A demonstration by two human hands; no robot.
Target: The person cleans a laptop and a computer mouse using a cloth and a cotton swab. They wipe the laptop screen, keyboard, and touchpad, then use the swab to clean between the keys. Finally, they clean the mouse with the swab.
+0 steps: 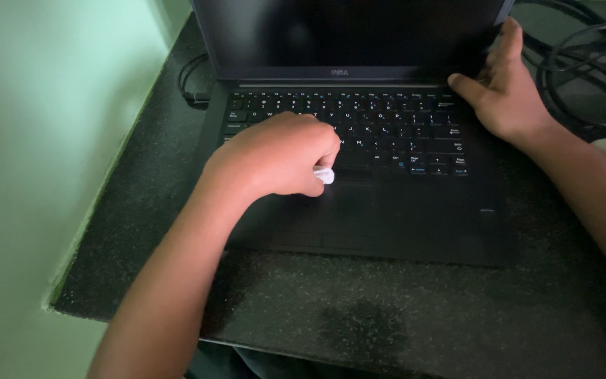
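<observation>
Cables [583, 63] crowd the right; bare counter [415, 316] lies open before the laptop [387, 210].

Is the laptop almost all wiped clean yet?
Hard to say what is already clean; the dark laptop shows no clear wiped patch. In hand: the left hand presses a small white wipe by the touchpad, while the right hand steadies the screen corner. The keyboard and screen may be left.

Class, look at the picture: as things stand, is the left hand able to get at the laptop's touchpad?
Probably yes. The left hand, closed on a small white wad, already rests beside the touchpad, and nothing lies between them.
</observation>
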